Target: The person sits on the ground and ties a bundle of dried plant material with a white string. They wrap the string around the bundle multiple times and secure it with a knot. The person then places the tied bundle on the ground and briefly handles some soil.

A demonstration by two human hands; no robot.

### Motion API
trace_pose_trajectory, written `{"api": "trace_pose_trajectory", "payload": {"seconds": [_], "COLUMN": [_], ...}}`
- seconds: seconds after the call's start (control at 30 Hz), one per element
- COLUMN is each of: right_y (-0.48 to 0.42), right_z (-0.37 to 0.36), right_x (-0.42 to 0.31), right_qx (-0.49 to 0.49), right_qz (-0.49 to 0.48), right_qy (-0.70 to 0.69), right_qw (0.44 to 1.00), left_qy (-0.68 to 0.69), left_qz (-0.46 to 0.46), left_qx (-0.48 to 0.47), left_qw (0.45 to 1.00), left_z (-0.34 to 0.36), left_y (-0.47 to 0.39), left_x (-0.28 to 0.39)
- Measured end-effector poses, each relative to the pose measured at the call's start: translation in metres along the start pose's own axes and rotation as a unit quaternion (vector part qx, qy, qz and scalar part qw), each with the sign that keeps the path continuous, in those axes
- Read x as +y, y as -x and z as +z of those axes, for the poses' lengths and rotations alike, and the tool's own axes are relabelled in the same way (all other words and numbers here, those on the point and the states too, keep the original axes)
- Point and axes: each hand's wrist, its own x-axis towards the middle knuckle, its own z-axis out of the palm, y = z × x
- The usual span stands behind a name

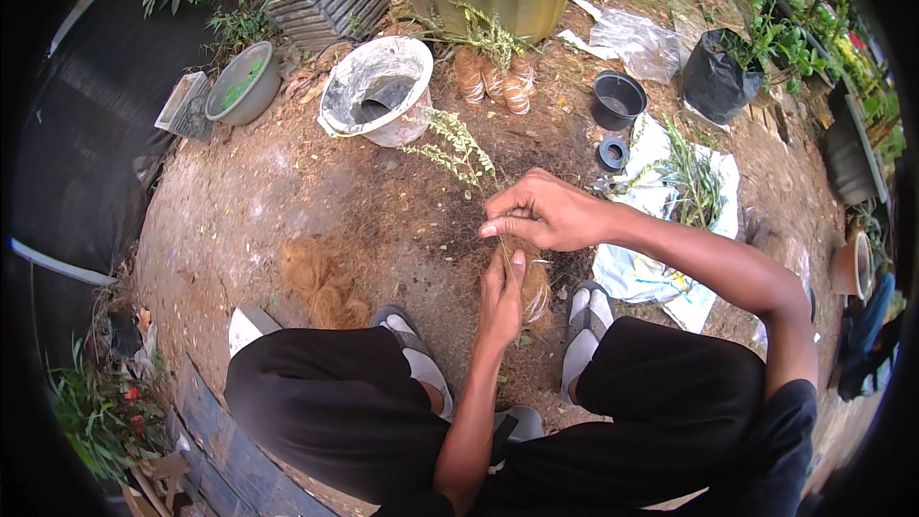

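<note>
Low between my knees, my left hand grips a coconut-fibre bundle wound with pale string, its thumb pressed on the near side. My right hand is just above it, thumb and fingers pinched together on what looks like a thin strand or stem. A leafy cutting with pale green leaves rises beyond my fingers; where its lower end goes is hidden by my hands. Several finished-looking fibre bundles, tied with pale string and with leafy tops, stand together against the large planter.
Loose coconut fibre lies by my left foot. Farther off are a white-stained bucket, a large planter, a black pot and a black ring-like item. At right, cut stems lie on a white plastic sack.
</note>
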Motion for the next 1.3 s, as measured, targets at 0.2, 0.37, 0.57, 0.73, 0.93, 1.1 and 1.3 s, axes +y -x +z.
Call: {"api": "trace_pose_trajectory", "payload": {"seconds": [0.2,0.37,0.57,0.73,0.93,1.1,1.3], "right_y": [0.023,0.041,0.055,0.061,0.064,0.064,0.068], "right_z": [-0.007,0.011,0.024,0.048,0.058,0.052,0.056], "right_x": [0.022,0.033,0.038,0.033,0.034,0.024,0.033], "right_qx": [0.051,0.090,0.134,0.185,0.200,0.172,0.180], "right_qz": [0.064,0.120,0.159,0.148,0.147,0.224,0.159], "right_qy": [0.033,0.014,0.002,0.005,0.011,-0.105,-0.009], "right_qw": [0.996,0.989,0.978,0.971,0.969,0.954,0.971], "left_qy": [0.245,0.298,0.310,0.352,0.262,0.381,0.432], "left_qz": [-0.120,-0.126,-0.066,0.001,-0.042,-0.171,-0.112], "left_qx": [-0.061,-0.097,-0.068,-0.081,-0.099,-0.038,-0.072], "left_qw": [0.960,0.941,0.946,0.933,0.959,0.908,0.892], "left_z": [-0.007,-0.008,-0.004,-0.006,-0.007,-0.004,-0.005], "left_y": [0.008,0.013,0.010,0.008,0.007,0.013,0.008], "left_x": [0.022,0.034,0.043,0.037,0.048,0.033,0.036]}}
